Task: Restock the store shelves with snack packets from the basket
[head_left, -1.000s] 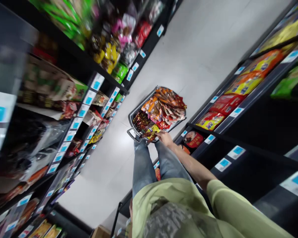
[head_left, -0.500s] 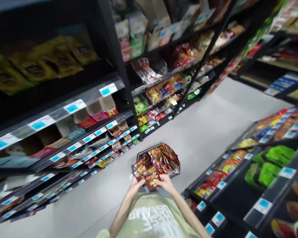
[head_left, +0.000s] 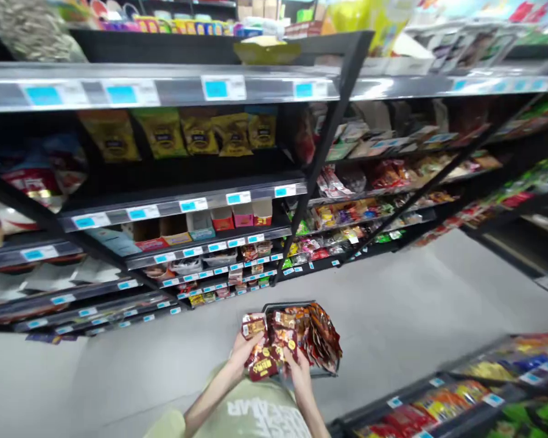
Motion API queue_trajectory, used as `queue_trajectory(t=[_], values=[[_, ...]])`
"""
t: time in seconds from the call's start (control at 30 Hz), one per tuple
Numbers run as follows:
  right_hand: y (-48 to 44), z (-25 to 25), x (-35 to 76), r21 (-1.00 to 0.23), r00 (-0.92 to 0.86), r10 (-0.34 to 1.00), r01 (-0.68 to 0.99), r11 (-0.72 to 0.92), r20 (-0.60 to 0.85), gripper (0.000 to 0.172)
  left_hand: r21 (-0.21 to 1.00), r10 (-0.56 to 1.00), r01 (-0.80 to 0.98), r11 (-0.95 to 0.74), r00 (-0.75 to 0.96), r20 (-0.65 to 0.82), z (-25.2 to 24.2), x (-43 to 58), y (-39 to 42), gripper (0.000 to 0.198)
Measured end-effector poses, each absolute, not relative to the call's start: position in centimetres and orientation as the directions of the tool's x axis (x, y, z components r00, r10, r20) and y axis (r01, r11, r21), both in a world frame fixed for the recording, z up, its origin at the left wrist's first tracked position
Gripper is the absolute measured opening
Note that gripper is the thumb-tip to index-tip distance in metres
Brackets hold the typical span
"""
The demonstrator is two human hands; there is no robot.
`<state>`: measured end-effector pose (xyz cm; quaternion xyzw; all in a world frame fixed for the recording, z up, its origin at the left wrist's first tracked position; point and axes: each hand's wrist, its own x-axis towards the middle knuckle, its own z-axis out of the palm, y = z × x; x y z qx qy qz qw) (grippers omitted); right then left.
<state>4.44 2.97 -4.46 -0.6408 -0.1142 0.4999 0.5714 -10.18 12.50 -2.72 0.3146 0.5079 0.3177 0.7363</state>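
My left hand [head_left: 245, 353] is closed around a dark red snack packet [head_left: 258, 340] with yellow print, held upright in front of my shirt. Just to the right, my right hand [head_left: 298, 372] grips a second dark red snack packet [head_left: 285, 333], its thumb lying across the front. Behind the packets is a black basket [head_left: 325, 372], with more red and brown snack packets [head_left: 320, 336] standing in a row inside it. Both held packets overlap the basket's near left part and hide it.
Dark shelves [head_left: 182, 204] with price tags run along the left and ahead, bearing yellow bags [head_left: 164, 135] and open display boxes [head_left: 221, 220]. A low display [head_left: 420, 413] of colourful packs stands at lower right. Grey floor [head_left: 393, 310] stretches between them.
My view has swung left and up, showing more shelf. The two packets have moved apart and are raised more upright, one in each hand.
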Motion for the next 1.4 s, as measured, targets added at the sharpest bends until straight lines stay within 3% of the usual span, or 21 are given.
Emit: queue_trajectory(t=[0.17,0.4,0.57,0.7,0.87,1.03,1.17,1.4], values=[[4.9,-2.0,2.1,-0.868,0.578,0.655,-0.407,-0.285,-0.486,0.048,0.775,0.798,-0.201,0.599,0.221,-0.560,-0.3,-16.8,14.0,0.054],[4.5,0.3,-1.4,-0.857,0.535,0.688,-0.441,-0.267,-0.490,0.056,0.606,0.678,-0.305,0.735,0.348,-0.647,-1.9,-21.1,15.8,0.040],[3.7,0.2,-4.7,-0.883,0.456,0.759,-0.299,-0.361,-0.465,0.038,0.719,0.722,-0.241,0.651,0.488,-0.490,-1.3,-22.1,15.9,0.058],[4.9,-0.1,-7.1,-0.918,0.341,0.853,-0.130,-0.374,-0.395,0.025,0.837,0.829,-0.205,0.507,0.381,-0.409,-1.2,-23.1,15.7,0.054],[6.3,0.4,-9.3,-0.882,0.232,0.866,-0.283,-0.376,-0.444,0.051,0.878,0.880,-0.143,0.457,0.214,-0.424,-1.4,-23.7,15.8,0.054],[6.8,0.4,-9.5,-0.896,0.394,0.819,-0.328,-0.299,-0.417,0.048,0.844,0.871,-0.223,0.488,0.181,-0.456,-1.0,-24.0,16.6,0.053],[6.4,0.3,-7.6,-0.862,0.571,0.674,-0.462,-0.210,-0.470,0.051,0.752,0.829,-0.363,0.551,0.134,-0.543,-1.6,-24.6,17.6,0.058],[5.0,1.8,-4.1,-0.824,0.560,0.674,-0.552,-0.130,-0.482,0.052,0.645,0.744,-0.379,0.663,0.240,-0.624,-2.5,-24.2,18.2,0.057]])
